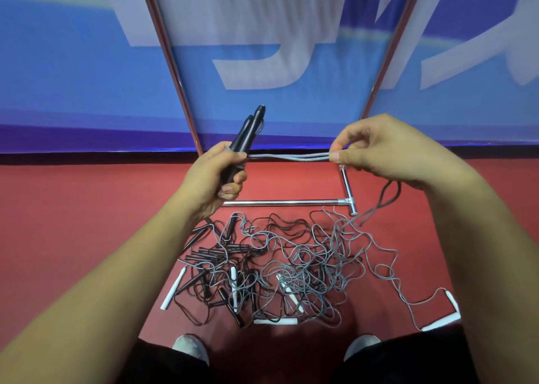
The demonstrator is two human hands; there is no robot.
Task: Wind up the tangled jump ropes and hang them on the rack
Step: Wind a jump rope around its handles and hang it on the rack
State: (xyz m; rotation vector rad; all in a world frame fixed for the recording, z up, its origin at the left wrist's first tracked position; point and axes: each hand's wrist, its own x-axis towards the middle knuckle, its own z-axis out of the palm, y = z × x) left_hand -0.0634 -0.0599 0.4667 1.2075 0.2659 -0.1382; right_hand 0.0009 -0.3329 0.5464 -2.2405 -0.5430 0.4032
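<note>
My left hand [217,179] grips two black jump-rope handles [248,130] that stick up and away from me. Several grey cord strands [288,156] run level from that fist to my right hand [376,150], which pinches them between thumb and fingers. A dark loop of cord [388,197] hangs from under my right hand down to the floor. Below lies a tangled pile of grey and black ropes [291,267] with black and white handles mixed in. The chrome rack [280,202] stands behind the pile, its two uprights rising past both hands.
The floor is red [87,223]. A blue banner with large white lettering [262,48] stands right behind the rack. One white handle pair [443,316] lies apart at the right. My two shoes [189,348] are at the bottom, close to the pile.
</note>
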